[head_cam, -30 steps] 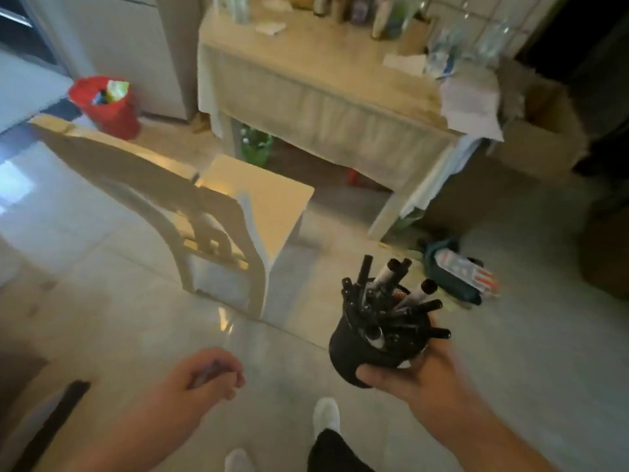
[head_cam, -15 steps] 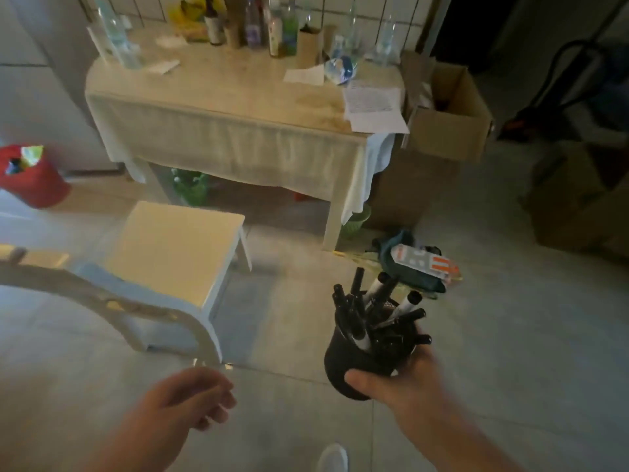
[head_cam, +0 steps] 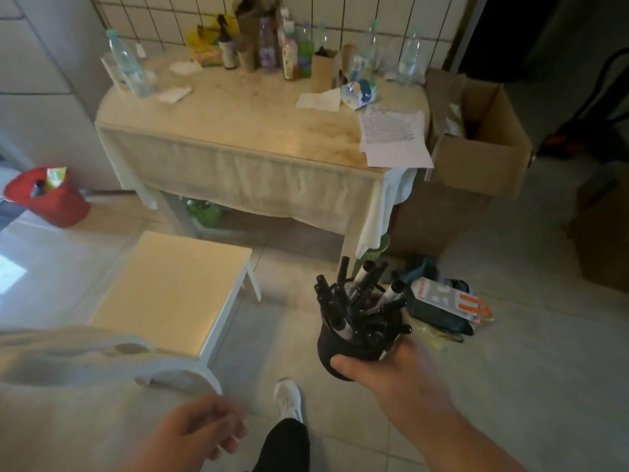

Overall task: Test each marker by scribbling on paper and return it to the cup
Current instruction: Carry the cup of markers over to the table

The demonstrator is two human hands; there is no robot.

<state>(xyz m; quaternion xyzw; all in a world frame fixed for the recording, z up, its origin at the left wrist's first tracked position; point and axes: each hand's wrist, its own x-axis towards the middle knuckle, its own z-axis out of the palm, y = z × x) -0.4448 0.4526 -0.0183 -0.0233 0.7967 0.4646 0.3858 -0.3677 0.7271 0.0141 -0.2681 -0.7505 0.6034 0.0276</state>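
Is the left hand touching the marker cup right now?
Apart. The head view shows the left hand low and empty, with bare floor between it and the black cup, which the right hand grips.

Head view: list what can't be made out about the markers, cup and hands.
- Markers: the count; they overlap, dark and small, head view.
- Cup: its base, covered by the right hand.
- Left hand: blurred by motion; whether it holds anything is unclear.
- Paper on the table: its print is too small to read.
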